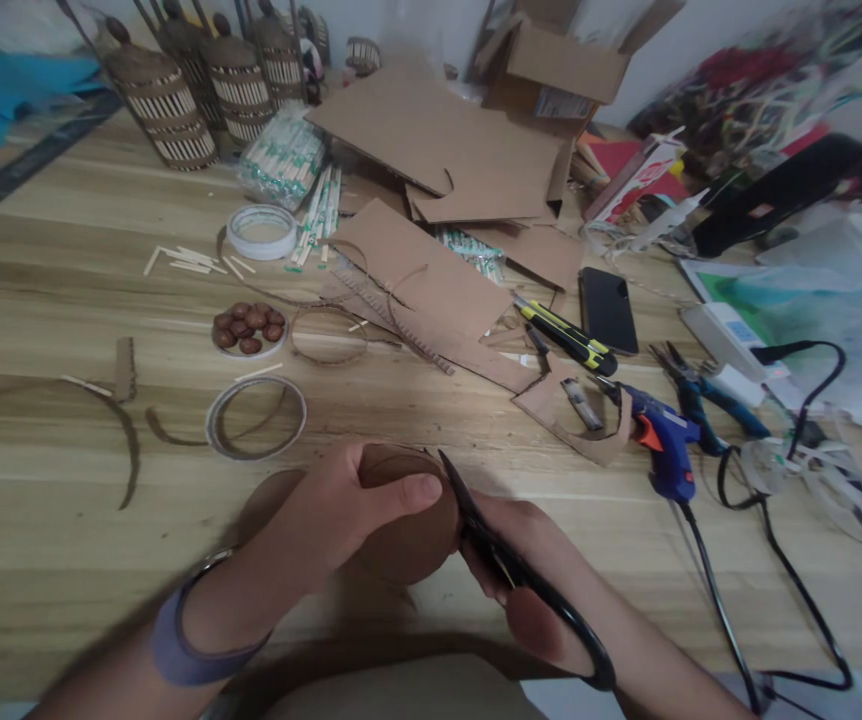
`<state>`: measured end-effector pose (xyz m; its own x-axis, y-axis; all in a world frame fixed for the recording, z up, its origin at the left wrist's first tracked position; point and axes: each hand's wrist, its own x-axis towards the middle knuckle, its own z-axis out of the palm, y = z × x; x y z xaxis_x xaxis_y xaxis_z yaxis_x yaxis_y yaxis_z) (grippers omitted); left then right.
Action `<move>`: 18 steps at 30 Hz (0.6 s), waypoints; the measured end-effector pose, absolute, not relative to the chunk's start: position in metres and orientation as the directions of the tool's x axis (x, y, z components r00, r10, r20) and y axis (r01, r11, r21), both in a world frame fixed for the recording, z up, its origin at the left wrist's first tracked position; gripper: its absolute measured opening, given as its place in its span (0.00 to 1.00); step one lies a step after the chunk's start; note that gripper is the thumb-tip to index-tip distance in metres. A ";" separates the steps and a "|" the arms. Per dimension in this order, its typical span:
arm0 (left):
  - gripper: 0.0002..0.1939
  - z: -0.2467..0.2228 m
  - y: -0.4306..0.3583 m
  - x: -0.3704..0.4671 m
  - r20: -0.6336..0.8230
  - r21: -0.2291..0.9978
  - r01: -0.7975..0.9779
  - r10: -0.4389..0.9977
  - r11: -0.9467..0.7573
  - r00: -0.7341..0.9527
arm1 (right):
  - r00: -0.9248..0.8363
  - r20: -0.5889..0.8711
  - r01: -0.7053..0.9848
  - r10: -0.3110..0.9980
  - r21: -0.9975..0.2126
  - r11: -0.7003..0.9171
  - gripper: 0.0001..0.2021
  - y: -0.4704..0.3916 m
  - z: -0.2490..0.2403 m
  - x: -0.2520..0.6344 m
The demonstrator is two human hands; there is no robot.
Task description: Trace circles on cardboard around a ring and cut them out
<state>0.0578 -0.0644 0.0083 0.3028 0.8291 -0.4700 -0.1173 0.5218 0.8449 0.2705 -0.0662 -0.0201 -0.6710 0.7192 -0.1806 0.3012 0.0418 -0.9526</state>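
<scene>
My left hand (pixel 345 510) is closed on a rounded piece of brown cardboard (pixel 416 545), its thumb lying across the top face. In my right hand (pixel 540 535) is a pair of black-handled scissors (pixel 495 550), with the blades at the right edge of the cardboard. The fingers of that hand are partly hidden behind the scissors. Under my left wrist another brown rounded piece (pixel 270 500) shows in part. Just beyond my left hand lies a roll ring (pixel 212 425) with a thin curved cardboard strip (pixel 168 430) through it.
Chestnut-like brown balls (pixel 251 318) fill a small ring. Farther back are a tape roll (pixel 262 232), cardboard sheets (pixel 438 130) and wrapped sticks (pixel 285 155). At right lie a yellow-black cutter (pixel 566 335), a phone (pixel 609 308), a blue glue gun (pixel 671 450) with its cord, and pliers (pixel 701 400).
</scene>
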 end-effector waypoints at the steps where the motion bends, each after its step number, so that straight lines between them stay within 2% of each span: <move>1: 0.07 0.009 -0.065 0.058 -0.477 0.841 -0.120 0.827 0.528 0.297 | -0.666 -0.180 0.306 0.724 -0.951 0.045 0.43 -0.067 -0.020 0.271; 6: 0.06 0.006 -0.065 0.057 -0.512 0.835 -0.101 0.832 0.540 0.213 | -0.644 -0.172 0.319 0.745 -0.946 0.058 0.41 -0.067 -0.020 0.270; 10: 0.09 0.004 -0.064 0.057 -0.514 0.842 -0.048 0.826 0.538 0.230 | -0.654 -0.198 0.340 0.730 -0.939 0.051 0.41 -0.066 -0.020 0.271; 14: 0.09 0.005 -0.065 0.058 -0.533 0.835 -0.047 0.827 0.549 0.177 | -0.644 -0.190 0.357 0.741 -0.931 0.072 0.43 -0.066 -0.022 0.271; 18: 0.07 0.003 -0.066 0.058 -0.518 0.838 -0.078 0.833 0.539 0.197 | -0.648 -0.189 0.377 0.738 -0.921 0.095 0.45 -0.065 -0.022 0.271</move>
<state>0.0578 -0.0660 0.0031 0.1966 0.8328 -0.5175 -0.0776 0.5394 0.8385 0.2711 -0.0653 -0.0218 -0.6482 0.7377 -0.1889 0.3769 0.0952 -0.9213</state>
